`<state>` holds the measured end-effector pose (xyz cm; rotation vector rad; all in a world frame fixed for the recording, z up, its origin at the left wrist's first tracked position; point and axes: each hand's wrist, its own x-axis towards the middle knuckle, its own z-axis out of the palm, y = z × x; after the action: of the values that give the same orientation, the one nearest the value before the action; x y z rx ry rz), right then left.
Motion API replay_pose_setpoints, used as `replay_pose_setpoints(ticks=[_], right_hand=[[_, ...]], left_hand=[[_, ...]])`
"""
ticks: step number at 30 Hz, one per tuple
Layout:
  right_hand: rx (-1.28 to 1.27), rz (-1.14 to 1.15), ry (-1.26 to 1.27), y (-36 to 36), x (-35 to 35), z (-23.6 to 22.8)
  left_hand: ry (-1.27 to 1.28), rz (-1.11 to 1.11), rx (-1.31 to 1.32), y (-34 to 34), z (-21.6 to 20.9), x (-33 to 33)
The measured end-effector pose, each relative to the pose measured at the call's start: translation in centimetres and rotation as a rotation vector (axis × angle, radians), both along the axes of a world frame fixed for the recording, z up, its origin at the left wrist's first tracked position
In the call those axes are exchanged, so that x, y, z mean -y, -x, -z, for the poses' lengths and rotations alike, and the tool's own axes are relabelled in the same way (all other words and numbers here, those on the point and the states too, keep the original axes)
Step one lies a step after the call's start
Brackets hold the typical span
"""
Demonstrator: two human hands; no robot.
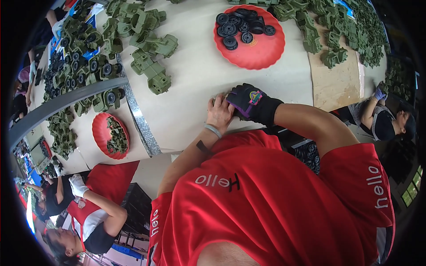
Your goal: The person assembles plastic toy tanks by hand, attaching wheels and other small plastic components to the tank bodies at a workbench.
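Though gloved, right hand (249,103) beside left (220,112).

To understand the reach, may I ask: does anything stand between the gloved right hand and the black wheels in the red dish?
Only the near rim of the red dish stands between the right hand and the black wheels; no other object is visible on the pale tabletop between them.

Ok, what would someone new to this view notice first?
Probably the bright red shirt filling the lower middle, then the red scalloped plate of black wheels at the top, right of centre. Just above the shirt, the bare left hand meets the gloved right hand; anything between them is hard to make out. Olive-green vehicle parts cluster at upper left and upper right.
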<state>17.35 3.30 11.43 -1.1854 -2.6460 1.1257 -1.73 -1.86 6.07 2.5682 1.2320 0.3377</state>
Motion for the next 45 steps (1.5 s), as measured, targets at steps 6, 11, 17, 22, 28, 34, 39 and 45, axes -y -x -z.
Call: replay_pose_setpoints(ticks=[6,11,17,22,28,34,39,45], right_hand=[[0.050,0.443,-0.015,0.0,1.5,1.9],[-0.060,0.059,-0.120,-0.4,0.4,0.1],[0.001,0.131,-0.169,-0.9,-0.5,1.3],[-0.129,0.553,-0.526,-4.9,-8.1,1.2],[0.112,0.627,-0.508,-5.2,-12.5,2.6],[0.013,0.617,-0.515,-6.9,-12.0,4.8],[-0.191,0.768,-0.277,-9.7,-8.8,5.7],[-0.570,0.963,0.344,-7.3,-2.4,-2.2]], left_hand=[[0.145,0.032,-0.149,0.2,0.0,0.0],[0.055,0.011,-0.050,-0.1,-0.3,-0.1],[0.276,-0.049,-0.129,-0.1,-1.8,-0.1],[0.730,-0.256,-0.046,-1.0,-4.2,-1.7],[0.914,-0.214,0.084,0.5,-0.5,-3.2],[1.126,-0.273,0.174,3.5,0.4,-4.7],[0.587,-0.180,0.022,0.2,-4.6,-4.4],[-0.024,0.170,-0.197,1.1,-2.5,-0.6]])
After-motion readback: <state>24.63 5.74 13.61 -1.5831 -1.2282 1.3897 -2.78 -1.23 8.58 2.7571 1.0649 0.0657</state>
